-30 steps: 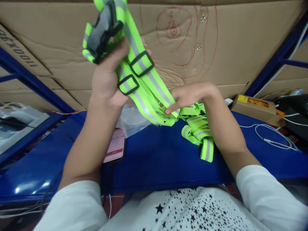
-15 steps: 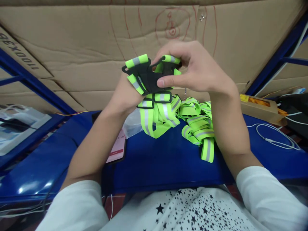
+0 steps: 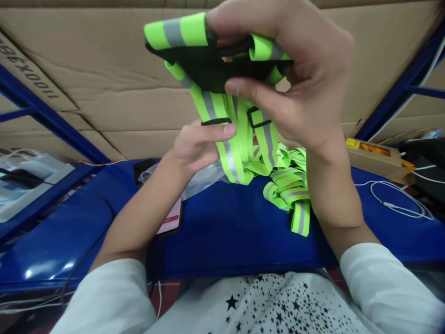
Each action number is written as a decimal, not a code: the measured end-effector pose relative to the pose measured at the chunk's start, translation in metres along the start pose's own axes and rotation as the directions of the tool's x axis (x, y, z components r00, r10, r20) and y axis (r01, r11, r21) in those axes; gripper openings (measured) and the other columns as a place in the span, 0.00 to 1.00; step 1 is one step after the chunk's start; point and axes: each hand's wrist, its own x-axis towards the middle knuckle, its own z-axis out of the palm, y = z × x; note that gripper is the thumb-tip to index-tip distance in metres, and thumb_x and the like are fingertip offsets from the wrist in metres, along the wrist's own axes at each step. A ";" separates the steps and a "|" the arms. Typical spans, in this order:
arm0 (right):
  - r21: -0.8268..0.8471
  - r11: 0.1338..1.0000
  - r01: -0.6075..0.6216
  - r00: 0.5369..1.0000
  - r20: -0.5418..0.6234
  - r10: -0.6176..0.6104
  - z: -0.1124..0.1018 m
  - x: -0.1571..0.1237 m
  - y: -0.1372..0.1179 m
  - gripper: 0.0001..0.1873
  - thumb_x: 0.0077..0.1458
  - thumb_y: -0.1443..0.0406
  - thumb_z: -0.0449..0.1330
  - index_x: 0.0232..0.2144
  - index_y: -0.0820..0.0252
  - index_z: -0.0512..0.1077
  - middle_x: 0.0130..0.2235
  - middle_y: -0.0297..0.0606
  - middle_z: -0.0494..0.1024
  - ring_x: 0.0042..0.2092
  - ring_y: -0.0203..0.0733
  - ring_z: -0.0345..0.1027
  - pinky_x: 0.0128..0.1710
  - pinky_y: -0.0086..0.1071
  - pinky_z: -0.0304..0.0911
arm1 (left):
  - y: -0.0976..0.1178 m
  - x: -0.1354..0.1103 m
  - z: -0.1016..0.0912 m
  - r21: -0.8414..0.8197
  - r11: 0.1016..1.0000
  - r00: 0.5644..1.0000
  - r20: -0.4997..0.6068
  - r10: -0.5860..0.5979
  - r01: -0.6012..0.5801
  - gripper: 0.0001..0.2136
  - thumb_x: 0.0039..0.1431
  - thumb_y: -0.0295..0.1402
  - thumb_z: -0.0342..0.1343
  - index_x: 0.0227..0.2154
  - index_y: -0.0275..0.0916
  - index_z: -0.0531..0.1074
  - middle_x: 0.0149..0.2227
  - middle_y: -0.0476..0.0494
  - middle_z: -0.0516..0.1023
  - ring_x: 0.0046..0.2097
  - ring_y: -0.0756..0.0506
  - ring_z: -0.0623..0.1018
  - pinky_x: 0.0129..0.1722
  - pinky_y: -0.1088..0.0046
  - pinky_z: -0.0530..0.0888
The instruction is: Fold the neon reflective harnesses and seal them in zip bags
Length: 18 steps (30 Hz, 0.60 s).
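Note:
My right hand (image 3: 299, 79) is raised close to the camera, closed around the black centre piece (image 3: 205, 69) of a neon green reflective strap harness (image 3: 236, 139). Lower down, my left hand (image 3: 196, 146) pinches the hanging green straps near a black slider buckle (image 3: 215, 122). The strap ends trail down to the blue table (image 3: 225, 227). A second bundle of the same green straps (image 3: 290, 185) lies on the table under my right forearm.
A phone with a pink screen (image 3: 170, 218) and a clear plastic bag (image 3: 203, 178) lie left of the straps. White cables (image 3: 392, 197) and a small brown box (image 3: 377, 157) sit at the right. Cardboard (image 3: 104, 93) and blue shelf rails (image 3: 52, 123) back the table.
My right hand took over the black centre piece and lifted it up toward the camera. My left hand let go of it and dropped to grip the hanging straps.

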 end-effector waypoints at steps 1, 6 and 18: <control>-0.017 1.000 -0.016 1.000 0.012 0.016 -0.001 0.000 -0.001 0.20 0.67 0.58 0.58 0.56 0.59 0.76 0.57 0.30 0.78 0.61 0.42 0.73 0.63 0.32 0.67 | 0.000 0.000 0.002 0.007 1.000 1.000 0.006 0.002 -0.002 0.12 0.51 0.33 0.69 0.38 0.37 0.80 0.45 0.43 0.84 0.66 0.25 0.71 0.63 0.43 0.73; -0.095 0.994 -0.045 0.997 0.058 0.050 -0.005 0.001 -0.003 0.25 0.67 0.54 0.56 0.59 0.61 0.73 0.59 0.33 0.77 0.64 0.46 0.70 0.63 0.36 0.68 | 0.002 -0.003 0.016 0.057 0.998 0.999 -0.034 0.042 -0.040 0.18 0.48 0.33 0.75 0.43 0.42 0.79 0.44 0.46 0.85 0.64 0.28 0.74 0.63 0.47 0.74; -0.017 0.996 0.088 0.994 0.073 -0.086 -0.007 0.003 -0.002 0.24 0.67 0.59 0.55 0.61 0.59 0.72 0.58 0.31 0.77 0.61 0.40 0.72 0.63 0.33 0.63 | -0.001 -0.004 0.023 0.052 0.999 1.000 0.024 -0.012 0.010 0.16 0.51 0.34 0.74 0.41 0.39 0.80 0.44 0.43 0.85 0.55 0.32 0.81 0.56 0.53 0.80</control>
